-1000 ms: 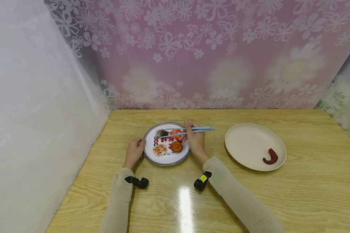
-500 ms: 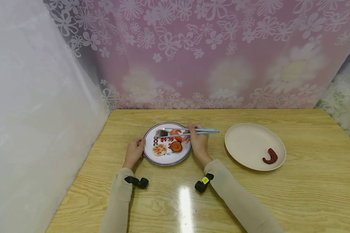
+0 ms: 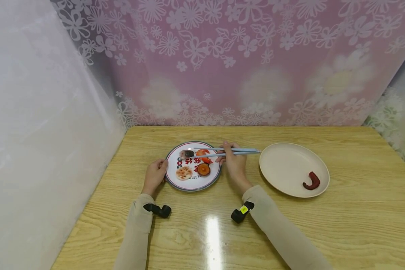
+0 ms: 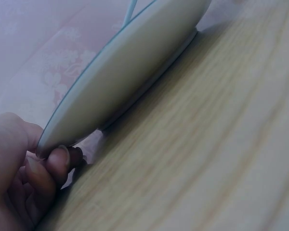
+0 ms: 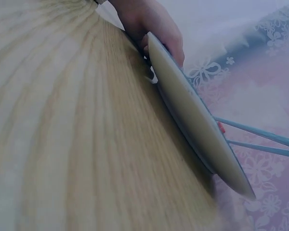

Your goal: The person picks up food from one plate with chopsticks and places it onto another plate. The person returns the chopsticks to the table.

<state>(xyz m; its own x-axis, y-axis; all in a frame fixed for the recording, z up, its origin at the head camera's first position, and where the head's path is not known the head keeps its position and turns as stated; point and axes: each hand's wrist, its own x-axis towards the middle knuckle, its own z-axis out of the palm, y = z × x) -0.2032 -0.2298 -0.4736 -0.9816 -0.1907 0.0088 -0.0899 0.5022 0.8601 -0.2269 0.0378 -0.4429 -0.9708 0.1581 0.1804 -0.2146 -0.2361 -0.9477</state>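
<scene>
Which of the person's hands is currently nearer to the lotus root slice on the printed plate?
Left. The left hand grips the printed plate rim beside the lotus root slice; the right hand is beyond the plate's far edge.

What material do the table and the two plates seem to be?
Table: glossy wood or wood-look laminate, with visible grain and a bright light reflection. Printed plate: smooth white, probably ceramic or melamine. Beige plate: matte, evenly coloured, possibly plastic.

This looks like a home dining corner, perhaps staged. A wooden surface (image 3: 290, 225) carries two plates (image 3: 283, 165) of food (floral curtains (image 3: 243, 56) hang behind it).
</scene>
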